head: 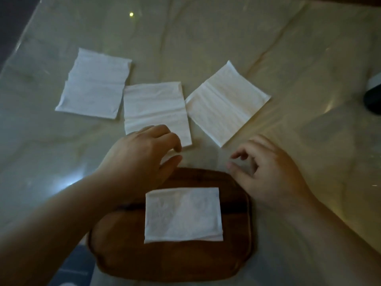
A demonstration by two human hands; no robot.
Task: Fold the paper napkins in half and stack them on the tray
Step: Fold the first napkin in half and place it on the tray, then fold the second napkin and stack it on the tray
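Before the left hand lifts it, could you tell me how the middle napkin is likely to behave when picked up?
The middle napkin looks thin and creased, so it will probably droop rather than stay flat. It seems very light and might slide on the glossy table if pushed. The left hand, fingers on its near edge, could easily crumple it.

A pale marble-patterned table with faint veins and a glossy sheen fills the view. Three unfolded white napkins are laid flat on it in a loose row toward its middle: a left napkin nearest the left edge, a middle napkin just beside it, and a right napkin turned at an angle. A brown wooden tray with rounded corners is set on the table at the near edge. A dark object, cut off by the frame, is seen at the right edge.
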